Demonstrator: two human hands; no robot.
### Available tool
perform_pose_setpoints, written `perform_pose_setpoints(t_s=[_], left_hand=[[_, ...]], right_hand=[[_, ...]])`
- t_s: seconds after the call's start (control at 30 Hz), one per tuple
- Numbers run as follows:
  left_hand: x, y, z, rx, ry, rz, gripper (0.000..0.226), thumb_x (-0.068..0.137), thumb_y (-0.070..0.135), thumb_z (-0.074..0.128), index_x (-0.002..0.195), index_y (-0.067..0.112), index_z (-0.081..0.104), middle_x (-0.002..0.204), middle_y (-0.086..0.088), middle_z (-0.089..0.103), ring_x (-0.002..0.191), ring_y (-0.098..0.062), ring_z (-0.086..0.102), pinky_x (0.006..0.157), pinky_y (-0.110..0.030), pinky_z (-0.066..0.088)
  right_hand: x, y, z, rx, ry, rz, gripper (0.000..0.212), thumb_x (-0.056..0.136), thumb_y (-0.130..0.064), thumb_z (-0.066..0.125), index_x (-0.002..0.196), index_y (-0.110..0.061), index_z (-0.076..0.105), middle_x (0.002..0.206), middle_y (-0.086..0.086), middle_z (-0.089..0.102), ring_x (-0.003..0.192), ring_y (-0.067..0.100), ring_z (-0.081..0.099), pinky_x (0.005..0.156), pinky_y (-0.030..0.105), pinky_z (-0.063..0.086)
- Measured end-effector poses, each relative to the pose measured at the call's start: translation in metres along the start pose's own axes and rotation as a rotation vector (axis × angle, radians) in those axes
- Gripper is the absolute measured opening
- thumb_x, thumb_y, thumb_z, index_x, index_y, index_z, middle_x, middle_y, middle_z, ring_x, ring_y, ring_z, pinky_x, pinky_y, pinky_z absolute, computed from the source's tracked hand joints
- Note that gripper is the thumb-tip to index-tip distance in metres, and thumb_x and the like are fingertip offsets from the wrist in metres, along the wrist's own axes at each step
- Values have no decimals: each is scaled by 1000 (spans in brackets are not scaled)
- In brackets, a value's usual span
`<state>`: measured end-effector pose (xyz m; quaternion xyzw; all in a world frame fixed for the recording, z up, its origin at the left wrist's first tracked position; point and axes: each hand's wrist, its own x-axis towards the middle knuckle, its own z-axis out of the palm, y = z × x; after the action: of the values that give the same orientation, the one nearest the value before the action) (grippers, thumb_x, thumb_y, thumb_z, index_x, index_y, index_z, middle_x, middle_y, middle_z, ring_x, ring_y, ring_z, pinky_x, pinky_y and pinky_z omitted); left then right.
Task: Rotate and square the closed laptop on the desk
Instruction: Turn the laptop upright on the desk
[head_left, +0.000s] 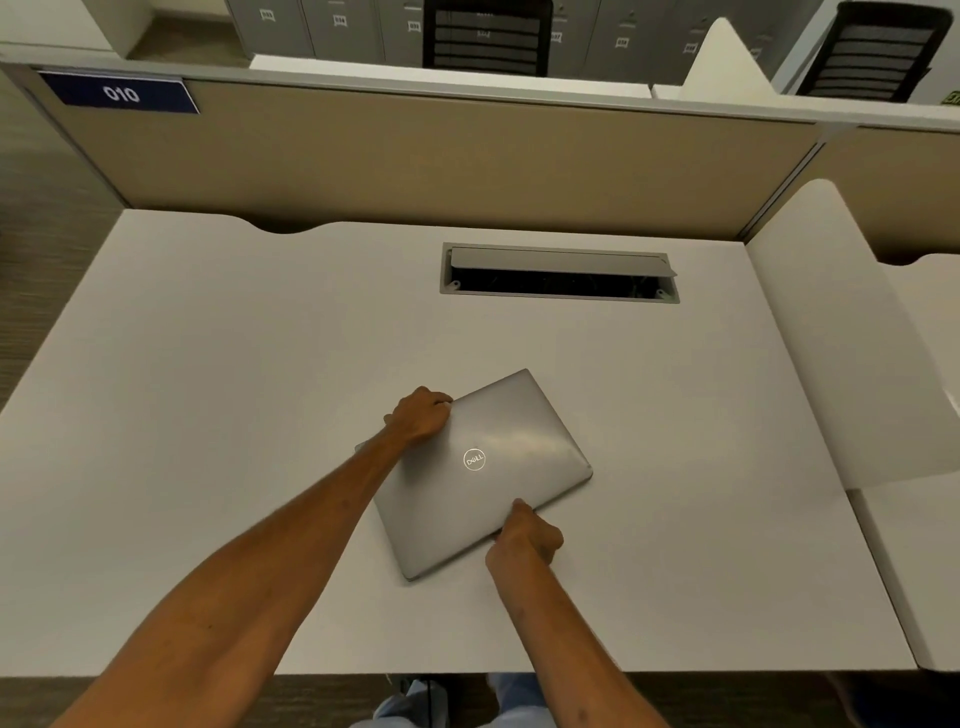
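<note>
A closed silver laptop (498, 467) with a round logo on its lid lies flat on the white desk (234, 415), near the middle front. It sits skewed, its far corner pointing up and right. My left hand (421, 413) grips the laptop's far left edge, fingers curled over it. At the near right edge, my right hand (524, 538) pinches the lid with thumb on top and fingers curled beneath or beside the edge.
An open cable hatch (558, 273) is set into the desk behind the laptop. A tan partition (415, 156) with a "010" label closes off the back. A white side divider (841, 332) stands at the right. Black chairs sit beyond the partition.
</note>
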<state>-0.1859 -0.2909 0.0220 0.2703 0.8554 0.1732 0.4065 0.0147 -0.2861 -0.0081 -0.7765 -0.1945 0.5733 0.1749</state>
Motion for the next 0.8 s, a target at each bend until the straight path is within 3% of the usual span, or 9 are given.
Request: perform_pose_setpoints(t_s=[0.17, 0.27, 0.37, 0.47, 0.63, 0.7, 0.8], left_hand=[[-8, -4, 0, -105, 6, -30, 44, 109, 17, 43, 143, 12, 70, 154, -10, 64, 144, -36, 56, 124, -46, 41], [-13, -14, 4, -227, 53, -48, 41, 110, 17, 43, 133, 4, 74, 145, -13, 69, 137, -35, 61, 120, -42, 44], [-23, -22, 9, -362, 91, -93, 31, 108, 18, 44, 95, 3, 68, 110, -14, 70, 106, -30, 61, 95, -35, 45], [-35, -27, 12, -481, 129, -131, 23, 107, 20, 47, 88, 14, 58, 96, -10, 61, 92, -23, 51, 84, -33, 36], [-48, -32, 14, -655, 167, -213, 35, 100, 23, 53, 66, 23, 46, 75, 1, 51, 77, -21, 43, 65, -32, 31], [-53, -35, 14, -707, 152, -256, 33, 98, 28, 54, 66, 24, 44, 74, 1, 49, 72, -20, 41, 63, -32, 28], [-58, -41, 17, -764, 113, -315, 21, 94, 36, 56, 83, 18, 56, 89, -5, 57, 79, -23, 48, 71, -34, 34]], right_hand=[[5, -11, -3, -29, -9, -16, 37, 90, -14, 77, 61, -12, 54, 68, 5, 60, 89, 40, 74, 91, 58, 62], [9, -22, -6, -24, -24, -19, 31, 87, -11, 78, 64, -9, 57, 72, 7, 62, 97, 41, 76, 92, 58, 62], [11, -35, -7, -38, -31, -24, 25, 84, -10, 78, 70, -6, 57, 82, 10, 66, 97, 39, 75, 93, 57, 61], [18, -46, -7, -73, -46, -55, 19, 84, -8, 77, 74, -2, 61, 92, 15, 69, 84, 31, 70, 92, 50, 62], [26, -66, -5, -179, -86, -111, 15, 88, -7, 72, 80, -2, 60, 77, 6, 60, 69, 24, 58, 64, 29, 49], [31, -72, -4, -222, -98, -129, 12, 88, -6, 72, 88, 1, 62, 83, 10, 62, 80, 27, 60, 73, 33, 50], [38, -79, -1, -297, -150, -148, 13, 89, -6, 72, 85, -1, 61, 86, 12, 60, 83, 27, 57, 79, 35, 48]])
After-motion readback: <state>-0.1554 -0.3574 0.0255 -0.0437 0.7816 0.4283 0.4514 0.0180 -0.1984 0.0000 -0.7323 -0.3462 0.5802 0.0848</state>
